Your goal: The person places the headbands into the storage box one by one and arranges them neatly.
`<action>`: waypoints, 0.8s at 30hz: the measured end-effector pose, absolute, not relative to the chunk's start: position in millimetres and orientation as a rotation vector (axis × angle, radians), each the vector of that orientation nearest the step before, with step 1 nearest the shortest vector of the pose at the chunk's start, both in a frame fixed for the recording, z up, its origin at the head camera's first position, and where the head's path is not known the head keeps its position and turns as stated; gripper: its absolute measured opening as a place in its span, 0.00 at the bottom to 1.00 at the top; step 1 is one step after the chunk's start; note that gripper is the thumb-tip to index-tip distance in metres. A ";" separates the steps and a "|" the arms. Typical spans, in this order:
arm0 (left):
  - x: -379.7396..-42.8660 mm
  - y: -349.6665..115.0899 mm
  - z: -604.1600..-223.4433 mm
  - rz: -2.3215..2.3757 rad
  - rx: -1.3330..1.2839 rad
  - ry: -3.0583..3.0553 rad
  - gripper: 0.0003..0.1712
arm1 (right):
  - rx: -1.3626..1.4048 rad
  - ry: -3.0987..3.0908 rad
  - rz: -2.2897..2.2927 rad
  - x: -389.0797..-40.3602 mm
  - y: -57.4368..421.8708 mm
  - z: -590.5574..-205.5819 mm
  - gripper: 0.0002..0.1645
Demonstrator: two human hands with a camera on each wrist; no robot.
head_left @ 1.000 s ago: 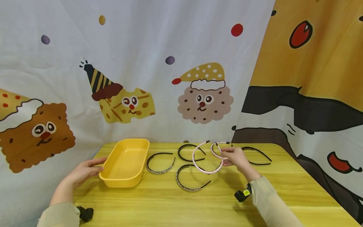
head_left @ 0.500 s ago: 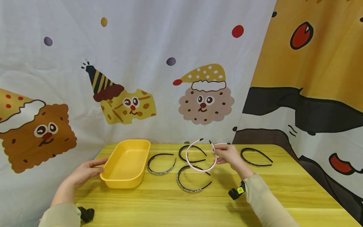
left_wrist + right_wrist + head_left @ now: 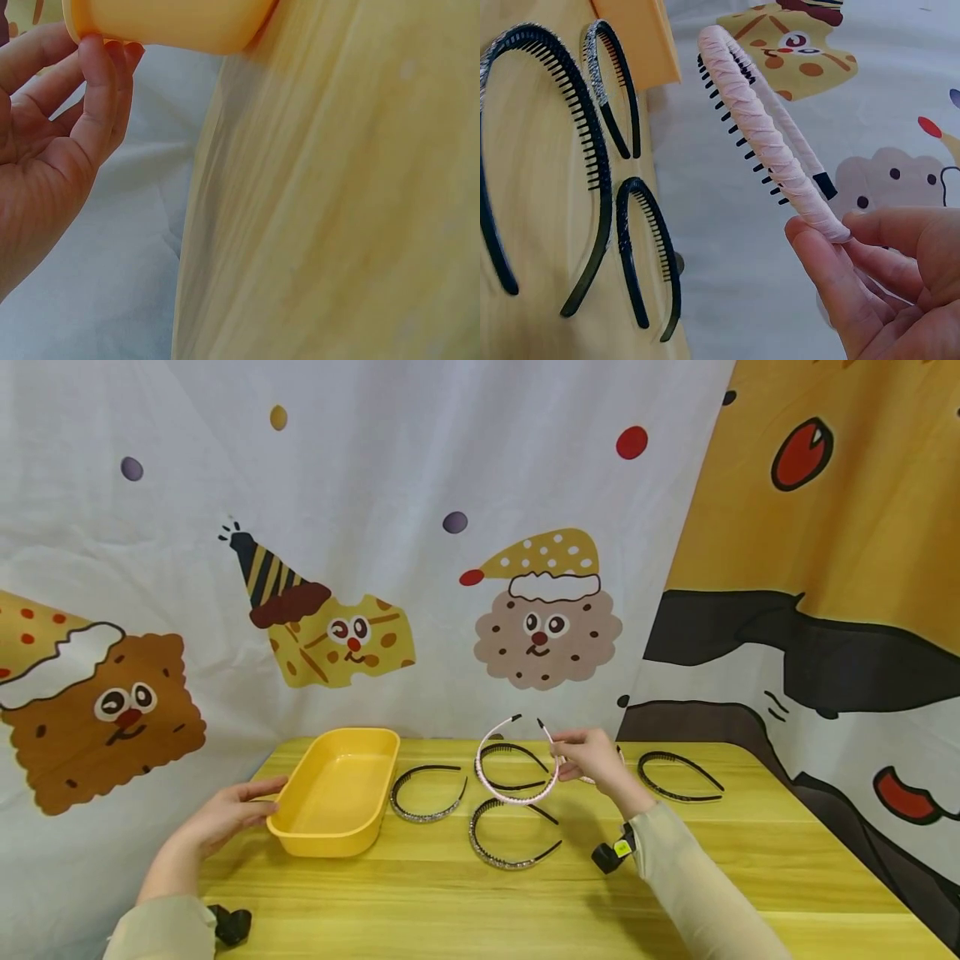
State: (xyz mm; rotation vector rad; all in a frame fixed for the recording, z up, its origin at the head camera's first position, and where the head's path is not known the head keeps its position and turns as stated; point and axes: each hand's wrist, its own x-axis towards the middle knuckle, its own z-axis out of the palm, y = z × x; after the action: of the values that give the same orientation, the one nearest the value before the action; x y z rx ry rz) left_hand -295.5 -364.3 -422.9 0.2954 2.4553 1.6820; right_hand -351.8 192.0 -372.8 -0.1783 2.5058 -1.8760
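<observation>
Fingers (image 3: 825, 274) of the right hand (image 3: 592, 760) pinch one arm of the pale pink, fabric-wrapped, U-shaped headband (image 3: 763, 139) near its tip; the curve extends away from the fingertips, raised above the wood-grain table (image 3: 390, 910). Wrapping is spiral, comb teeth black, both tips black. A black headband with silver glitter (image 3: 601, 180) lies nearest on the table. Left-hand fingers (image 3: 97, 97) grip the left rim of the yellow rectangular plastic tray (image 3: 333, 793). Farther back: plain black toothed headband (image 3: 631, 274); white cartoon-printed curtain (image 3: 375, 485).
</observation>
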 end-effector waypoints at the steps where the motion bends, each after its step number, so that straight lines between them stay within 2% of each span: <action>1: -295.7 -364.7 -423.1 1.685 0.299 2.454 0.38 | -0.186 2.504 -1.875 -352.3 189.8 -371.1 0.21; 24: -300.1 -368.1 -426.8 1.711 0.307 2.407 0.37 | -0.237 2.392 -1.938 -365.3 149.0 -366.6 0.19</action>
State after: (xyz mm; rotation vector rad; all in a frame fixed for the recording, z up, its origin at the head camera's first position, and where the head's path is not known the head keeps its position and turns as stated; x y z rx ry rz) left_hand -300.1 -368.1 -426.8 0.3075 2.4072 1.7106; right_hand -365.3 149.0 -366.6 -0.2373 2.3921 -1.9380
